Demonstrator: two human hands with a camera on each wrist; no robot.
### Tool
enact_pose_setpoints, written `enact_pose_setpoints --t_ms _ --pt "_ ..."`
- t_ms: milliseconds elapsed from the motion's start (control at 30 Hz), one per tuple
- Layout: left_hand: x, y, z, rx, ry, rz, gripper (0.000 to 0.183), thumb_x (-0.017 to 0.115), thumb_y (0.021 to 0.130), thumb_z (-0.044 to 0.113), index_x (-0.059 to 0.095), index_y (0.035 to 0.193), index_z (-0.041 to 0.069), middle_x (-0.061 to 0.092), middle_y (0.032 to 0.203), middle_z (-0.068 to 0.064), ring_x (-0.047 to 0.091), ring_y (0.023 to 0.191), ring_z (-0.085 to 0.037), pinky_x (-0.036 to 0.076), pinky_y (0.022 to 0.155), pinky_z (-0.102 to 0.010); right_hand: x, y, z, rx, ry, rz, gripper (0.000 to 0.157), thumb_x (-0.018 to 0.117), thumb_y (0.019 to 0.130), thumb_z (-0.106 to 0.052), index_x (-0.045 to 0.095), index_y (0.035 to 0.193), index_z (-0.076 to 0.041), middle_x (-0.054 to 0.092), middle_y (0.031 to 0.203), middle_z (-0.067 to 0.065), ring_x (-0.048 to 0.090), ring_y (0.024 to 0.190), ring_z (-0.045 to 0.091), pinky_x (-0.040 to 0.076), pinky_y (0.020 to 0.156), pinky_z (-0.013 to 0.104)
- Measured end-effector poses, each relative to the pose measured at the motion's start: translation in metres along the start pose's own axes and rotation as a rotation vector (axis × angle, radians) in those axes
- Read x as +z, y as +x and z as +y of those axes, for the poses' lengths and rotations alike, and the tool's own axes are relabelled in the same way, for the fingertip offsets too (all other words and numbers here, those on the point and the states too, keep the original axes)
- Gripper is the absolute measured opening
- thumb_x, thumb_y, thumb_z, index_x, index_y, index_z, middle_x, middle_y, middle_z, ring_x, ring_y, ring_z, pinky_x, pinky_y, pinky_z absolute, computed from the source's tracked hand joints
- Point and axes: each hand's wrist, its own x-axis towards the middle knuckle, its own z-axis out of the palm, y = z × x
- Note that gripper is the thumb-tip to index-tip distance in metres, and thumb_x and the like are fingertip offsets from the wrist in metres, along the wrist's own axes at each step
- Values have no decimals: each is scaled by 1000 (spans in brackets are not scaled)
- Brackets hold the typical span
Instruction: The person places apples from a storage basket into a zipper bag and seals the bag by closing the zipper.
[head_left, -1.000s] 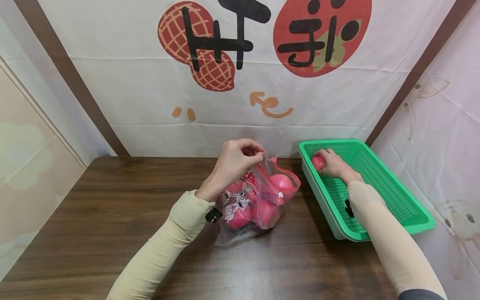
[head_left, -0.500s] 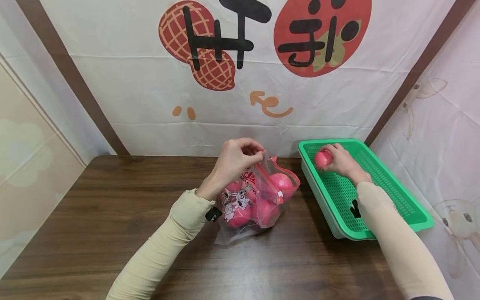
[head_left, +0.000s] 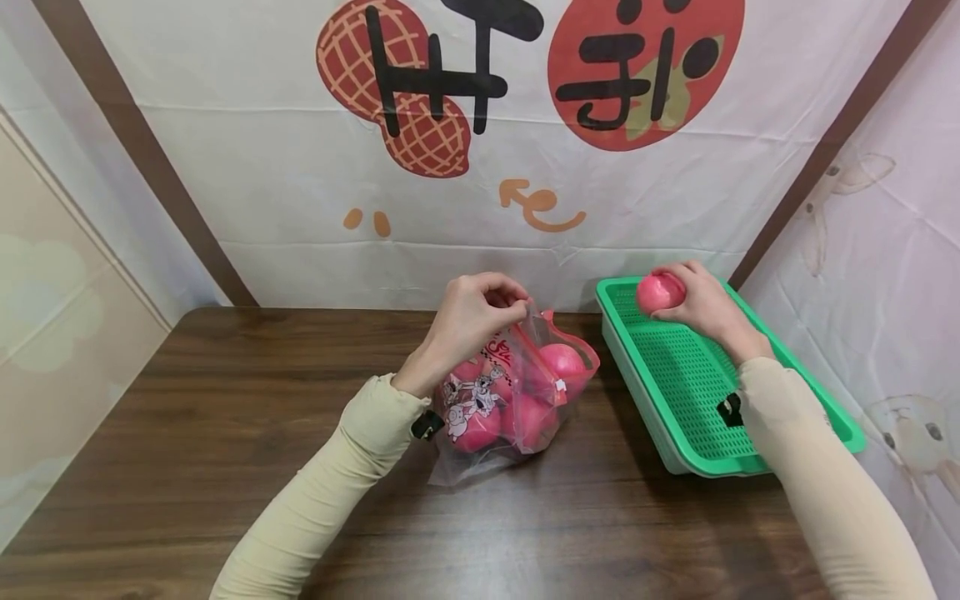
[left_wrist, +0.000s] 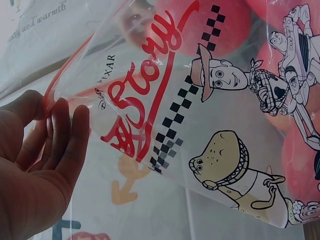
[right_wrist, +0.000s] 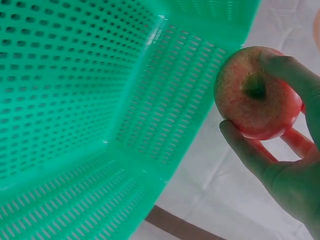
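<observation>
My left hand [head_left: 480,321] pinches the rim of a clear zip bag [head_left: 480,408] that has red edging and cartoon prints. Several pinkish-red apples [head_left: 561,360] fill the bag, which sits on the table. In the left wrist view, thumb and fingers [left_wrist: 60,135] of that hand hold the bag's red edge. My right hand [head_left: 701,304] grips one apple [head_left: 660,293] above the far end of a green basket [head_left: 645,383]. Up close in the right wrist view, the apple [right_wrist: 257,92] shows its hollow end, held between thumb and fingertips beside the basket wall [right_wrist: 170,95].
The dark wooden table [head_left: 187,433] carries the bag in the middle and the basket at the right. A printed white cloth [head_left: 300,192] hangs behind, and another printed cloth [head_left: 885,317] closes off the right side.
My right hand has lifted the apple up from inside the basket and slightly to the right. The left hand and the bag have stayed in place.
</observation>
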Motion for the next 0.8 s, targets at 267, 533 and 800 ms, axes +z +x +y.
enact_pose_setpoints --t_ms 267,533,800 --pt "0 1 1 -6 3 -1 7 72 86 15 75 92 15 71 83 3 62 71 -13 52 63 -30 -13 0 -22 -54 27 70 72 85 77 -18 51 139 -10 45 135 20 47 119 42 50 88 64" --pt "1 -1 1 -8 5 -8 10 71 87 14 76 95 12 71 84 2 62 71 -13 51 62 -28 -22 -2 -61 -171 60 134 69 87 74 -21 55 136 -15 49 131 14 49 118 36 52 87 62" --pt "1 -1 1 -6 2 -10 10 71 87 15 76 96 11 71 84 2 62 70 -14 52 61 -28 -28 -7 -100 -270 78 152 70 89 72 -17 58 134 -17 50 133 10 50 117 30 55 84 56"
